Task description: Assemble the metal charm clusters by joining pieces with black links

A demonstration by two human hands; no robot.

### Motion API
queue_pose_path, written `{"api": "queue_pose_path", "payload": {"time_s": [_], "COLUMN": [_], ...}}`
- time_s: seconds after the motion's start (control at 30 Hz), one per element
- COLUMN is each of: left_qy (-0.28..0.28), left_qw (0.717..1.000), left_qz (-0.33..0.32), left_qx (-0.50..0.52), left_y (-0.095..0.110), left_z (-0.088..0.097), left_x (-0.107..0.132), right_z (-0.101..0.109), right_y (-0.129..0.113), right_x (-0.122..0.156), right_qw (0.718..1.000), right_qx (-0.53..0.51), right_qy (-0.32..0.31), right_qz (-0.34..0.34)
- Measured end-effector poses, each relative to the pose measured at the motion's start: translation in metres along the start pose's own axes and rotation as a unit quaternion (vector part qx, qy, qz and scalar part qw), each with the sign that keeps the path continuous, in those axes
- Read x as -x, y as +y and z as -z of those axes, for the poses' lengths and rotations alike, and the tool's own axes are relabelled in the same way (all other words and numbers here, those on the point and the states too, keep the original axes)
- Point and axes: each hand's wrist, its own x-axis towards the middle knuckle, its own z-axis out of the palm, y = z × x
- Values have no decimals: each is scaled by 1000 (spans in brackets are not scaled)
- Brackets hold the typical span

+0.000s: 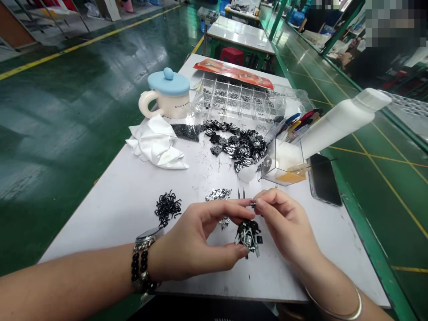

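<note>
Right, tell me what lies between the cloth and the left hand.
In the head view, a small heap of curly black pieces lies on the table between the white cloth and the left hand.

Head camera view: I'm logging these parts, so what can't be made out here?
Head view only:
The small metal piece at the fingertips of the left hand and right hand: mostly hidden by those fingers.
The black-and-silver metal pieces below: partly hidden by the hands.
Contents of the clear compartment tray: too small to identify.
Upper right corner: pixelated.
</note>
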Motion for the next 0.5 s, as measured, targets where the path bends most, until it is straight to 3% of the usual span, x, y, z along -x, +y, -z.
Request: {"api": "queue_pose_path", "payload": {"time_s": [0.2,0.3,0.5], "left_qy": [15,8,-27], "left_qw": [992,983,970], "left_qz": [86,119,133], "left_qx": [87,139,204], "left_y": [4,7,9], "left_z": [5,8,11], "left_x": [-3,-5,-12], "right_z": [-1,6,22], "right_y": [5,3,-1], "right_x": [5,2,-8], "right_qw": [987,972,893], "right_qx": [104,142,256], "right_qy": [19,-13,-111], "right_qz": [125,189,352]}}
